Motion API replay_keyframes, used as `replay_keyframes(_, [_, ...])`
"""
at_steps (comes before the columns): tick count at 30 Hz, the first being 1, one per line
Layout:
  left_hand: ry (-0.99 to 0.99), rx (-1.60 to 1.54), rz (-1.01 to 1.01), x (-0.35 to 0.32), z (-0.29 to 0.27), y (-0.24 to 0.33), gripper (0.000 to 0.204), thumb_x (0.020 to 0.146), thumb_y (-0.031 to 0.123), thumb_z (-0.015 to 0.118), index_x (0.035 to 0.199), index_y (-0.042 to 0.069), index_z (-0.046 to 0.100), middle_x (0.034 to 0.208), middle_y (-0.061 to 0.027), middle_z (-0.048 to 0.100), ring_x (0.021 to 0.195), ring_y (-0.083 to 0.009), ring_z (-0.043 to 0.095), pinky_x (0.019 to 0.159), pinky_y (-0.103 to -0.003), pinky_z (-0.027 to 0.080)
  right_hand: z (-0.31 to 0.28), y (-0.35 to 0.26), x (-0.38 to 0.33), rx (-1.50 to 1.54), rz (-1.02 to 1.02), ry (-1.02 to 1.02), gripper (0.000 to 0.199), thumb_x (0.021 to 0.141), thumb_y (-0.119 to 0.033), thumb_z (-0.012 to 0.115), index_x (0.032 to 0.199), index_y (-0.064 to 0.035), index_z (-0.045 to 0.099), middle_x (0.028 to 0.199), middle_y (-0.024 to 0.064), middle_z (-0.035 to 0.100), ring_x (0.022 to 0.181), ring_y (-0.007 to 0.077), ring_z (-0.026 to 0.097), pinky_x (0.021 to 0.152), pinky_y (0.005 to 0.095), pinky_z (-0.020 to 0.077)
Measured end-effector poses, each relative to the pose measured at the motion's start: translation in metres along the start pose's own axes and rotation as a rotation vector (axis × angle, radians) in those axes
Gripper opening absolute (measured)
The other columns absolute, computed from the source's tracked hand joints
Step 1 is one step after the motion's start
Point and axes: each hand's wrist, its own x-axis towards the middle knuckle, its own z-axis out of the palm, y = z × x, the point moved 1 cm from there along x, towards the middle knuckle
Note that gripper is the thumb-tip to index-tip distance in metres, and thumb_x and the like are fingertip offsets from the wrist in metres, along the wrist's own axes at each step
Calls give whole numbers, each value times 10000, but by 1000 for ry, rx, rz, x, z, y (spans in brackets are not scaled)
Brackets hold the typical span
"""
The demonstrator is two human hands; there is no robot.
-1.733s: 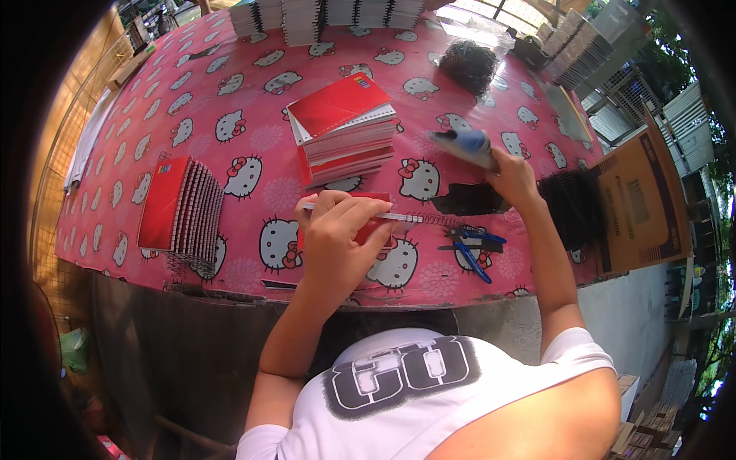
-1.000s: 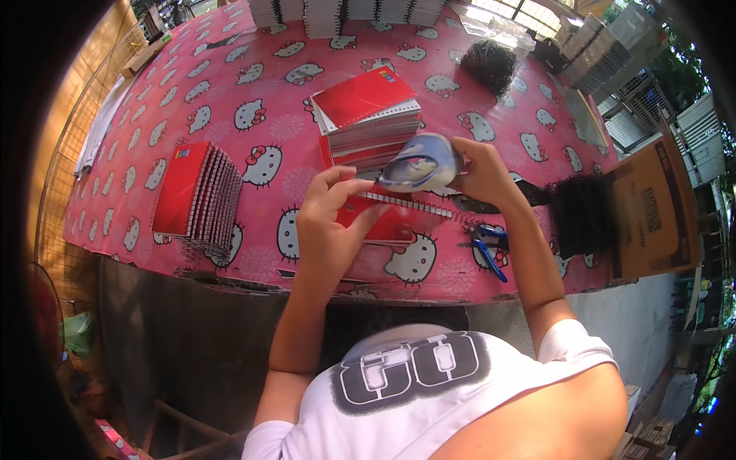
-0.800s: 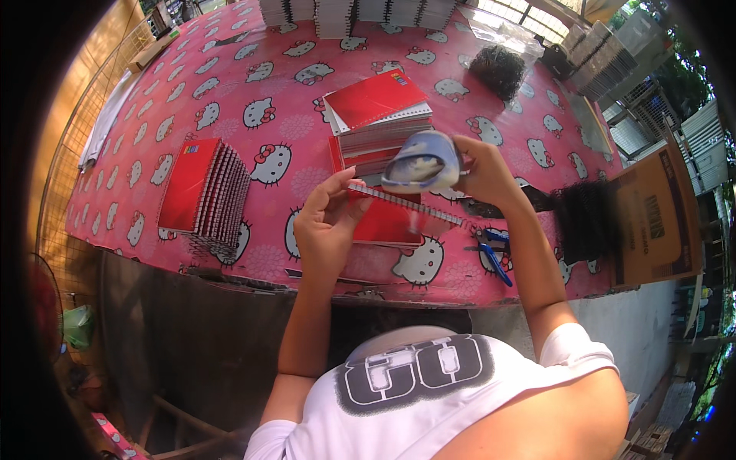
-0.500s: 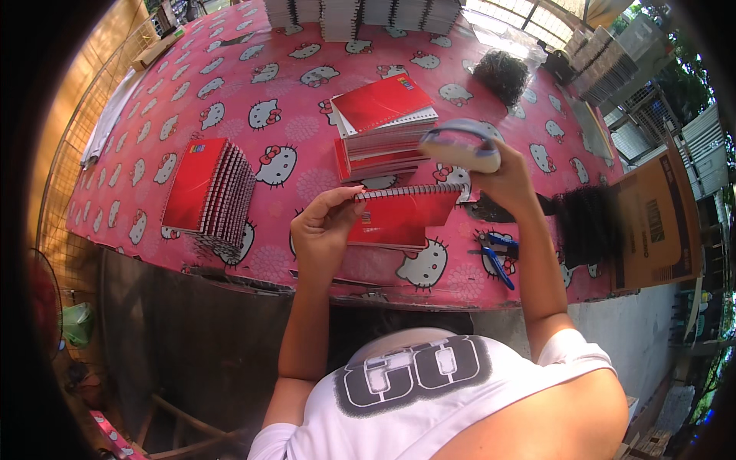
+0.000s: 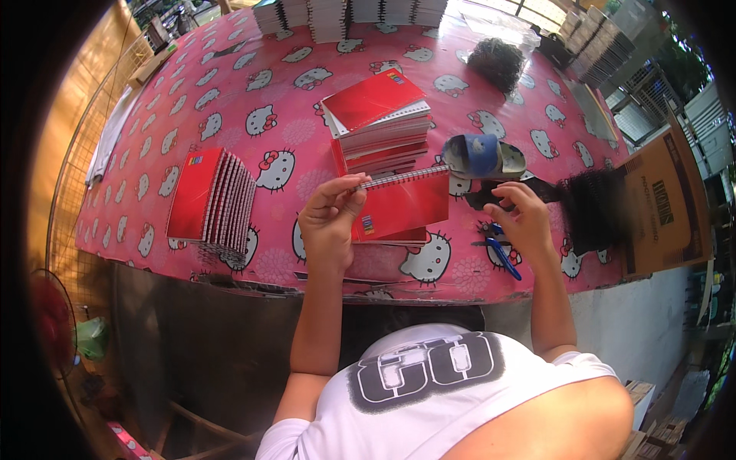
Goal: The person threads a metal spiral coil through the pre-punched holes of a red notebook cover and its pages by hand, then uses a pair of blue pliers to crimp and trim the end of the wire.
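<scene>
Pinching the red spiral notebook (image 5: 410,199) at its upper left corner, your left hand (image 5: 331,215) holds it tilted, coil edge uppermost, near the front of the table (image 5: 469,270). Another red notebook (image 5: 410,236) lies partly hidden beneath; whether they touch, you cannot tell from here. Your right hand (image 5: 521,215) appears empty, fingers loosely parted, close to the blue-handled pliers (image 5: 502,254), with the blue slide sandal (image 5: 484,156) lying beyond. The notebook should feel light, its pages flexible, its glossy cover perhaps slippery. The thin coil probably bends if squeezed hard, so the best hold is likely cover and pages together, just below the coil, with the free corner supported.
</scene>
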Motion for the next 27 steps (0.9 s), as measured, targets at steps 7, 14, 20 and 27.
replay_keyframes(7, [100, -90, -71, -1, 6, 1, 208, 793, -95, 712, 979, -28, 646, 1196, -158, 599, 1017, -242, 648, 850, -301, 561, -4, -8, -43, -339, 159, -255, 564, 699, -282, 810, 1170, -47, 607, 1230, 158, 550, 1165, 339, 528, 947, 426, 449])
replay_keyframes(14, [-48, 259, 466, -15, 25, 40, 218, 751, -100, 728, 944, -14, 672, 1120, -194, 649, 987, -272, 667, 828, -334, 567, 4, 8, -64, -383, 15, -92, 472, 752, -191, 746, 1185, -62, 608, 1177, 160, 567, 1110, 344, 546, 909, 430, 444])
replay_keyframes(20, [-242, 910, 463, -25, 29, 40, 249, 769, -63, 735, 1001, -6, 665, 1029, -175, 677, 953, -236, 656, 806, -324, 562, 0, -2, -63, -116, 30, -30, 382, 796, -152, 717, 1156, -53, 639, 1035, 150, 617, 995, 318, 596, 854, 402, 466])
replay_keyframes(27, [-92, 794, 509, -43, 26, 26, 236, 743, -70, 762, 949, -28, 655, 1003, -175, 654, 867, -199, 676, 713, -296, 604, 13, -62, -56, 257, -151, -83, 436, 746, -82, 772, 1151, -6, 629, 1013, 133, 651, 930, 263, 641, 820, 337, 504])
